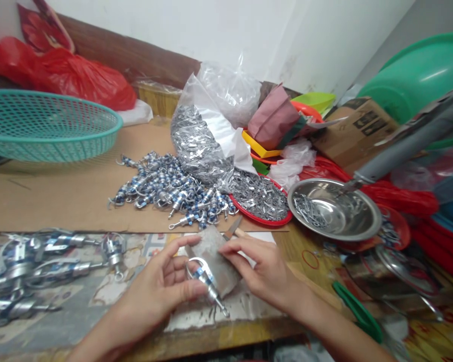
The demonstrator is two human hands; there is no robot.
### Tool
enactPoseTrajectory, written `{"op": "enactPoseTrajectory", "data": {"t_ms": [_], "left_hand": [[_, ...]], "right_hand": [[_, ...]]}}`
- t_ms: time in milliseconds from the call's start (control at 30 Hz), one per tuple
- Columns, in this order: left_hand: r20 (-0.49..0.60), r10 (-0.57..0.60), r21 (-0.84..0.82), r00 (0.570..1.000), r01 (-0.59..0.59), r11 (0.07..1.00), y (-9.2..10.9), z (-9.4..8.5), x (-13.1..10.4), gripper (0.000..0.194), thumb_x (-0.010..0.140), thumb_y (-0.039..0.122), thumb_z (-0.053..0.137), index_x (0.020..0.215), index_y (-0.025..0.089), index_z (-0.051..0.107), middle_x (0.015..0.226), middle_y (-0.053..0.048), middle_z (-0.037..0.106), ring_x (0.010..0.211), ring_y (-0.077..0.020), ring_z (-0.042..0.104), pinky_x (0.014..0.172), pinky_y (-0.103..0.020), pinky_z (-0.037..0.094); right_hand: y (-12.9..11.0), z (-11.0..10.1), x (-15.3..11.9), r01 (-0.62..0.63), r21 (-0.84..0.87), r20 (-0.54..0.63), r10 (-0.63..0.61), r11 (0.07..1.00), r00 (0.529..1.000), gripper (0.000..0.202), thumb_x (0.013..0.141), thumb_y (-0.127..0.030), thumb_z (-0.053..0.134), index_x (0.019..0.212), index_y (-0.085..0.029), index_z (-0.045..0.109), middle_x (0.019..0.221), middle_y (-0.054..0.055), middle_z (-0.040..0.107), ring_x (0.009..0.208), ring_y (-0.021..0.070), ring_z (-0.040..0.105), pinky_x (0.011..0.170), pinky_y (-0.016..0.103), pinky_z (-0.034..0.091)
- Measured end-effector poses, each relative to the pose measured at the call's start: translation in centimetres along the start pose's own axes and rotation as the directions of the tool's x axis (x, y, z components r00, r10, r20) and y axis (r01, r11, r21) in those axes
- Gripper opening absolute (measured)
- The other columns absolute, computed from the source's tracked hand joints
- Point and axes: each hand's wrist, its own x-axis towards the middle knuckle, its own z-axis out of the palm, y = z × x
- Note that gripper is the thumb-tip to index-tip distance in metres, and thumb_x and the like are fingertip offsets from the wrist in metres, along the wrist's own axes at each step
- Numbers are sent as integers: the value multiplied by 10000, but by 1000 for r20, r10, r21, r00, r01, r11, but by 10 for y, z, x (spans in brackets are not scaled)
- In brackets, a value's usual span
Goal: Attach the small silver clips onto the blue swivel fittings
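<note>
My left hand (pixel 160 281) pinches a small silver-and-blue metal fitting (pixel 206 279) between thumb and fingers. A curved silver strip runs along the fitting's upper side, and its thin ringed end points down toward the table edge. Behind the fitting is a grey block (pixel 215 251). My right hand (pixel 258 264) is closed, thumb and forefinger pressed together at the block's right side; whatever they may hold is hidden. Just beyond that hand lies a knife (pixel 233 228), its handle partly covered.
Similar fittings are heaped on the cardboard (pixel 166 186) and at left (pixel 18 271). A plastic bag (pixel 200 141) and red tray (pixel 262 221) hold small metal pieces. A steel bowl (pixel 335 231) holds pins, beneath a grey bar (pixel 411 136). A teal basket (pixel 53 136) stands far left.
</note>
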Motion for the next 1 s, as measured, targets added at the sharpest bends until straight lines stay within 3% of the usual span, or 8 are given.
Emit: {"op": "enactPoseTrajectory", "data": {"t_ms": [33, 100, 233, 367, 433, 600, 800, 1000], "left_hand": [[-1, -1, 2, 1000, 1, 1000, 0, 0, 0, 683, 657, 151, 738, 1229, 219, 372, 808, 0, 712, 757, -165, 676, 670, -258, 495], [-13, -9, 19, 1000, 9, 1000, 0, 0, -1, 700, 649, 168, 750, 1234, 214, 368, 822, -7, 716, 761, -169, 675, 676, -262, 496], [-52, -28, 81, 998, 32, 996, 2, 2, -1, 712, 629, 204, 776, 1226, 199, 388, 809, -6, 718, 731, -161, 670, 651, -244, 493], [-91, -8, 78, 996, 15, 997, 2, 3, 1, 693, 620, 214, 781, 1208, 196, 415, 784, 1, 712, 730, -163, 669, 658, -251, 498], [-97, -5, 71, 995, 12, 997, 2, 3, 1, 691, 613, 217, 783, 1203, 194, 422, 794, -7, 713, 744, -175, 671, 681, -270, 505], [-76, -24, 93, 997, 32, 995, 1, 1, 1, 714, 612, 214, 785, 1220, 197, 412, 816, -16, 713, 750, -179, 674, 681, -270, 507], [-89, -17, 107, 996, 27, 994, 0, 1, -1, 698, 626, 231, 780, 1219, 201, 412, 820, -16, 713, 762, -175, 672, 683, -261, 507], [-90, -15, 59, 996, 20, 998, 0, 4, -1, 706, 612, 200, 780, 1216, 194, 415, 821, -23, 711, 745, -177, 667, 676, -270, 511]], "right_hand": [[1, 1, -1, 31, -59, -22, -32, 998, 999, 158, 850, -143, 491, 871, -173, 645, 793, 39, 695, 736, 155, 643, 679, 275, 503], [11, -3, 4, -20, -217, -63, 7, 976, 998, 169, 860, -153, 479, 919, -180, 635, 852, 37, 691, 784, 151, 640, 710, 261, 499], [59, -34, 27, -302, -513, -171, 249, 803, 953, 217, 876, -147, 464, 1040, -172, 605, 1048, 79, 652, 978, 191, 603, 846, 315, 464], [107, -57, 41, -386, -615, -108, 412, 687, 905, 171, 800, -200, 634, 964, -152, 634, 996, 92, 651, 940, 217, 612, 830, 357, 475], [119, -59, 43, -389, -648, -72, 456, 655, 887, 177, 842, -268, 605, 976, -153, 620, 1009, 67, 636, 916, 189, 610, 815, 368, 491], [126, -55, 41, -387, -684, -65, 477, 619, 877, 228, 904, -304, 516, 1080, -171, 575, 1121, 69, 586, 962, 185, 587, 829, 395, 495], [129, -53, 41, -350, -648, -12, 451, 676, 893, 242, 896, -307, 531, 1085, -162, 572, 1110, 68, 590, 953, 187, 591, 820, 397, 498], [123, -55, 44, -448, -531, -210, 401, 719, 892, 123, 863, -226, 550, 878, -140, 636, 969, 77, 643, 890, 197, 604, 797, 376, 473]]}}
